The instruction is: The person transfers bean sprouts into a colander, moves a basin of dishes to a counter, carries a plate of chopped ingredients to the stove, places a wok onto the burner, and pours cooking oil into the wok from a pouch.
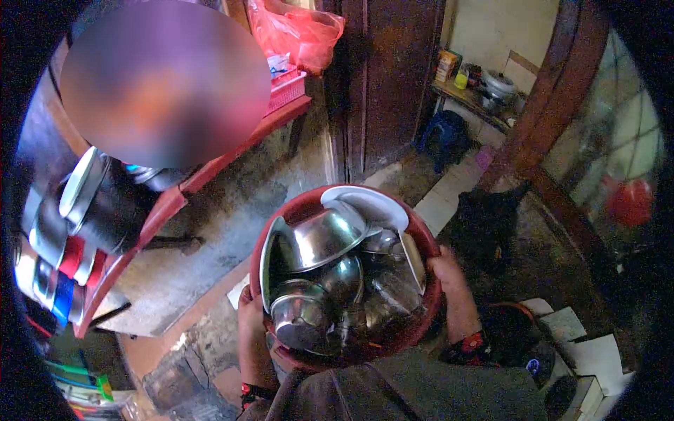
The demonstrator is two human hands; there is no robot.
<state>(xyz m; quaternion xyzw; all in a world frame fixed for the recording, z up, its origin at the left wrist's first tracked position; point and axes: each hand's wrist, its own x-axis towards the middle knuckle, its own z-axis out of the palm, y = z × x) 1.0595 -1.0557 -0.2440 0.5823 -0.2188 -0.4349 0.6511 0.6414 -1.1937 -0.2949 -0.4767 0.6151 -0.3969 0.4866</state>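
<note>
A large red basin is held in front of my body, gripped at its rim on both sides. My left hand is closed on its left edge, and my right hand on its right edge. Inside lie a wide shiny metal bowl, a smaller metal bowl and other metal vessels. White plates stand on edge along the far and left inner wall. A clear glass-like piece lies at the right of the pile. The fingers under the rim are partly hidden.
At left a red-edged table bears stacked dishes and pots, a pink basket and a red plastic bag. A brown door stands ahead. Rightward are a low shelf with a pot, a wooden post and loose tiles.
</note>
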